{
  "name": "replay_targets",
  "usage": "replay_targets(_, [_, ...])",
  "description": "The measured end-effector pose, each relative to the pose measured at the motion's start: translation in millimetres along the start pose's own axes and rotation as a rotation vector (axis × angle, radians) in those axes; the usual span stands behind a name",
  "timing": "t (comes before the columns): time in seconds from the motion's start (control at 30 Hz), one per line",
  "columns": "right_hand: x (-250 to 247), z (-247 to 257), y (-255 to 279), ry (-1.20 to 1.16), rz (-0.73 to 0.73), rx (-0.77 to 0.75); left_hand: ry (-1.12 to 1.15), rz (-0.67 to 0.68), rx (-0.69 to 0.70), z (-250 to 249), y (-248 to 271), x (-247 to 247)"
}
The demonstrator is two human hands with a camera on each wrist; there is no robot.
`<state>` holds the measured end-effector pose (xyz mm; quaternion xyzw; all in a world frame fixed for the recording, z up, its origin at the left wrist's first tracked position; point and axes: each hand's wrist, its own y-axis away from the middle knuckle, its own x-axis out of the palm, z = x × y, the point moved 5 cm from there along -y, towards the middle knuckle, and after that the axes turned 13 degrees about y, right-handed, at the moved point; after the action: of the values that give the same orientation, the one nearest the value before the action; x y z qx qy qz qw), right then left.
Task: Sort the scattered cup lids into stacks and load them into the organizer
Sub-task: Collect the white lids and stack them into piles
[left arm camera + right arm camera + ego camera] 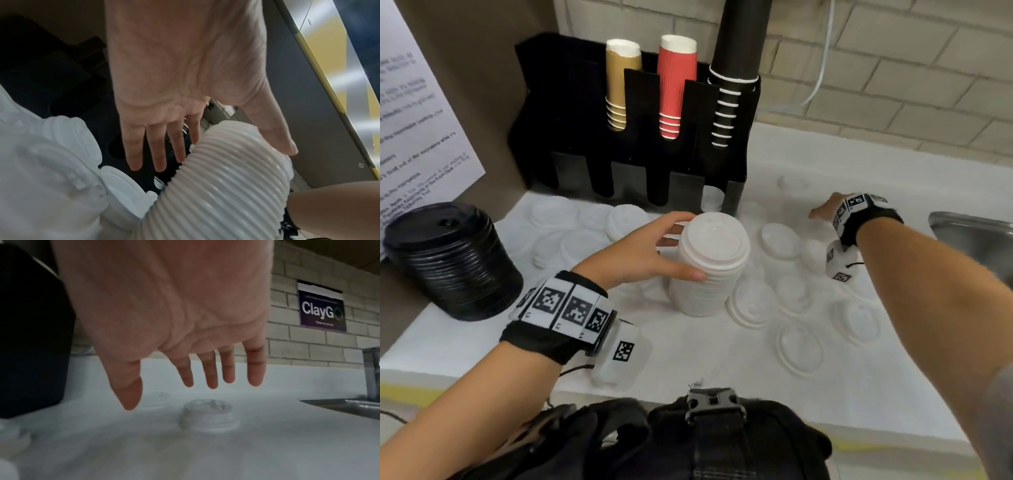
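The left hand (pixel 643 250) cupped the tall white ribbed lid stack (pixel 709 263); only the right-wrist view showed the right hand's (pixel 176 324) spread fingers (pixel 209 369) above a lone white domed lid (pixel 208 416).

The left forearm is extended forward from the lower left, with a marker band worn at the wrist. The left hand (pixel 643 250) is held on its edge, the thumb laid along the near side of a lid stack (pixel 709 267) and the fingers (pixel 156 146) reaching round its far side, nearly straight. The right arm is stretched forward and to the right, a marker band also worn at the wrist. The right hand (pixel 825 209) is held palm down above the surface (pixel 722 359), fingers (pixel 209 369) spread and straight, nothing being held.
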<state>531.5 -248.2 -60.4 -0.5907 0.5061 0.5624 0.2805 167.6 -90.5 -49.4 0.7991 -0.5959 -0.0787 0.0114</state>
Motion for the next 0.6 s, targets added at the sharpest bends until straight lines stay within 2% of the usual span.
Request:
replay_targets(0.27, [17.4, -5.0, -16.4, 0.036, 0.113, -0.027, -0.012, -0.047, -0.027, 1.5, 1.2, -2.9])
replay_targets(0.43, [18.6, -18.1, -14.7, 0.04, -0.001, 0.067, -0.02, -0.061, -0.025, -1.5, 2.4, -1.6])
replay_targets(0.5, [18.9, -20.3, -12.4, 0.032, 0.003, 0.051, -0.022, -0.066, -0.027, -1.7, 3.3, -1.0])
replay_targets(0.6, [16.6, -22.6, -6.7, 0.138, 0.028, 0.031, -0.024, -0.07, -0.032, -2.7, 3.6, -0.2])
